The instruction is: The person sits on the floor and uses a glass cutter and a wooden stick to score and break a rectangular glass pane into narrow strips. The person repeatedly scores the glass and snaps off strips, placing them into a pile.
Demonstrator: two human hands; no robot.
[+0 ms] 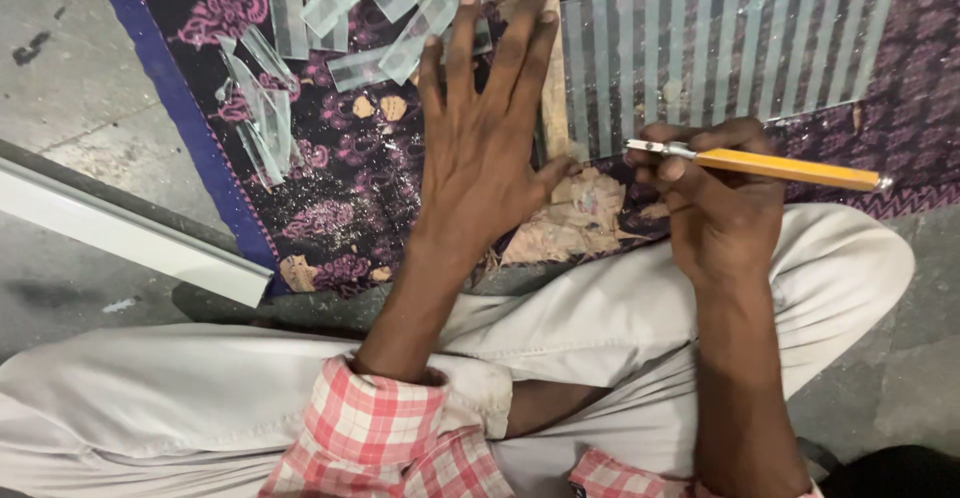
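A grey concrete floor [70, 78] is showing at nine and ten o'clock, stained dark in spots. A dark purple patterned mat [340, 188] with a blue border is lying across twelve o'clock, worn through near the centre. A white strip [130, 238] is running diagonally at eight o'clock.

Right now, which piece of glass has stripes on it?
The large striped sheet beside the right hand; the small offcuts near the left hand are plain and clear.

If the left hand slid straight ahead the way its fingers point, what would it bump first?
Probably the loose clear glass strips: the left hand points its fingertips right at that pile, seemingly touching already.
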